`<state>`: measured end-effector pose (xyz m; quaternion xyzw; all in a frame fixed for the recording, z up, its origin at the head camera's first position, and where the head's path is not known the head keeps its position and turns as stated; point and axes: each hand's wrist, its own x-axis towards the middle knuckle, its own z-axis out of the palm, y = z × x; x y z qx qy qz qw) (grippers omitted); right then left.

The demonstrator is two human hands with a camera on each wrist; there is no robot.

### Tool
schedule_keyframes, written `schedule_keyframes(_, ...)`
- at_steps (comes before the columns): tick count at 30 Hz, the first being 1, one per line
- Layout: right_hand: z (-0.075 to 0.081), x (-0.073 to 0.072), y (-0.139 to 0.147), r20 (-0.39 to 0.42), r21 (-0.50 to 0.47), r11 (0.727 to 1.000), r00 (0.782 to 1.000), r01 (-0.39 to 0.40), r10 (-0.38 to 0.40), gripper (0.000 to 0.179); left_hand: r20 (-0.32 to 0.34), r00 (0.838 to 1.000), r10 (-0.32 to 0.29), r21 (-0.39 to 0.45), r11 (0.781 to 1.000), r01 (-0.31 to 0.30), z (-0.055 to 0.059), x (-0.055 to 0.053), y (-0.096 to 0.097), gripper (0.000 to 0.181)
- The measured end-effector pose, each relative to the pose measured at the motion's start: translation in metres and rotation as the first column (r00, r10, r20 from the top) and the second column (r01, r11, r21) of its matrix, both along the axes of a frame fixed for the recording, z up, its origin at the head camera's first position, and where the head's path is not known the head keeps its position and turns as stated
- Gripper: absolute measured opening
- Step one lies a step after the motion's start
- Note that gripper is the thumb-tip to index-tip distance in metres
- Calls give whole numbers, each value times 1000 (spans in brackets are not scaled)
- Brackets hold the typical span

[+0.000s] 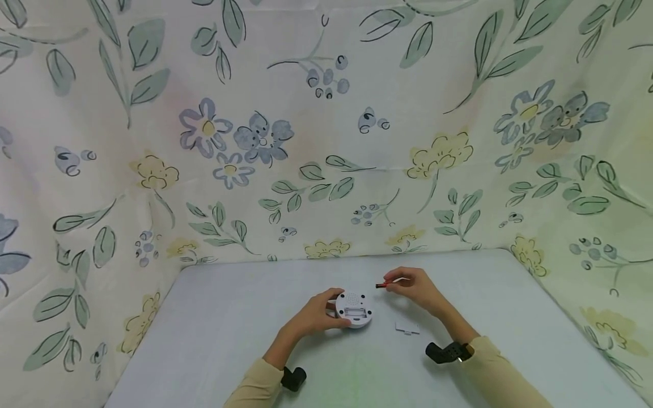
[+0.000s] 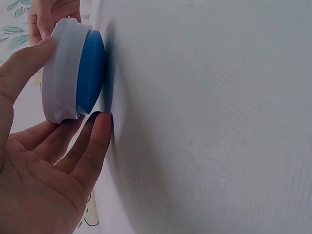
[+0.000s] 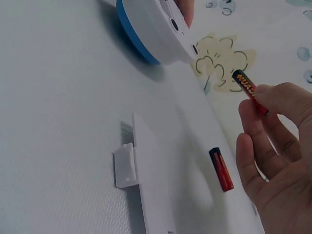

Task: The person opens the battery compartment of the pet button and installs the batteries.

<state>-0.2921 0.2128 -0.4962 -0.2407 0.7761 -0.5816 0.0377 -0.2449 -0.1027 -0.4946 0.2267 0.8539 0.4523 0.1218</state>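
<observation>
My left hand grips a round white device with a blue domed face, thumb on one side and fingers on the other. Its back is turned up, showing small dark feet, a speaker-like patch of holes and an uncovered battery compartment. The blue face points down, close over the table. To the right, my right hand pinches a red and black battery between thumb and fingertips, raised beside the device. A second red and black battery lies beneath that hand in the right wrist view.
A small white battery cover with a tab lies right of the device, nearer to me. The pale table ends at a floral cloth hanging behind and at both sides. Black wrist cameras sit on both wrists.
</observation>
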Motion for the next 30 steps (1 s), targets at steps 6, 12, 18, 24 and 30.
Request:
schedule_keyframes(6, 1, 3, -5, -9, -22, 1000, 1000, -17, 17, 31, 5, 1000, -5, 0, 1000, 5, 1, 0, 0, 76)
schedule_keyframes(12, -2, 4, -10, -32, -36, 998, 998, -48, 47, 27, 7, 1000, -8, -4, 1000, 8, 2, 0, 0, 76)
schedule_keyframes(18, -1, 6, -15, 2, -12, 998, 998, -62, 62, 32, 7, 1000, -8, -5, 1000, 8, 2, -1, 0, 77)
schedule_keyframes(24, -1, 9, -21, 42, 0, 997, 996, -78, 78, 32, -1, 1000, -12, -8, 1000, 12, 3, 0, 0, 77)
schedule_keyframes(30, -4, 14, -26, 63, -39, 991, 989, -128, 131, 31, -9, 1000, -19, -2, 1000, 19, 3, 0, 0, 79)
